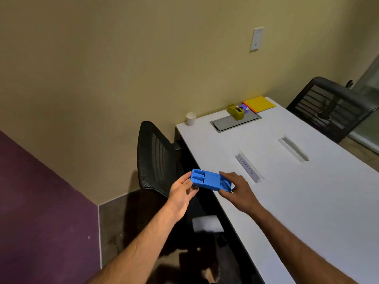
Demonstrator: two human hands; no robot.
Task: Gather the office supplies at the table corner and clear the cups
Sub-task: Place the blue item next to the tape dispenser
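Observation:
A blue plastic organiser tray [209, 179] with several slots hangs in the air just off the table's left edge. My left hand [181, 191] grips its left end and my right hand [233, 187] grips its right end. On the white table [287, 191], a white paper cup [191, 119] stands at the far left corner. Farther right along the far edge sit an olive-yellow tape dispenser [236, 112], a small purple item [244, 108] behind it, and a yellow notepad [259, 104] with an orange edge.
A black mesh chair [155, 158] stands against the table's left side, below the tray. Another black chair [328, 107] is at the far right. The tabletop has a grey cable hatch [235, 121] and two slim cable slots [248, 168], [293, 148].

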